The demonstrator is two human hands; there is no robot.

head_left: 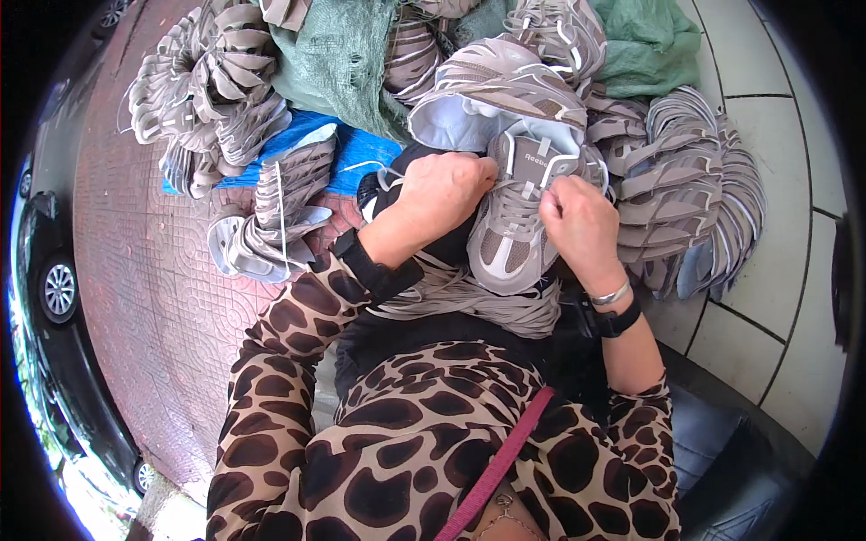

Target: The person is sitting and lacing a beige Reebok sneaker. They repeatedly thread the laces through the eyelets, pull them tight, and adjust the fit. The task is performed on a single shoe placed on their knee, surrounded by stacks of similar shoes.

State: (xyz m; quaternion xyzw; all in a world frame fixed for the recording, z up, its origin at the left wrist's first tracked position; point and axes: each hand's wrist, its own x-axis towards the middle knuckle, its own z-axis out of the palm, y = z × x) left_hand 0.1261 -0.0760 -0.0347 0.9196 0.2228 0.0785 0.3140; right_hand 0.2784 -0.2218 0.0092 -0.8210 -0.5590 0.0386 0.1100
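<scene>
Paved ground (171, 298), piled shoe uppers (677, 189)

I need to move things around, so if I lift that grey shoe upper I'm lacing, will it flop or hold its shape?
The grey shoe upper has no sole showing, so it would probably sag. Its mesh panels suggest it's light. The loose white laces may dangle and snag.

Blouse (433, 451) of tan fabric with dark brown giraffe-like patches, long sleeves reaching both forearms. Black cuff (372, 266) at the left wrist. Silver bangle (611, 295) and black wristband (621, 317) on the right wrist. Magenta strap (505, 464) running diagonally across the chest. Left hand (444, 194) and right hand (582, 225) bare.
</scene>
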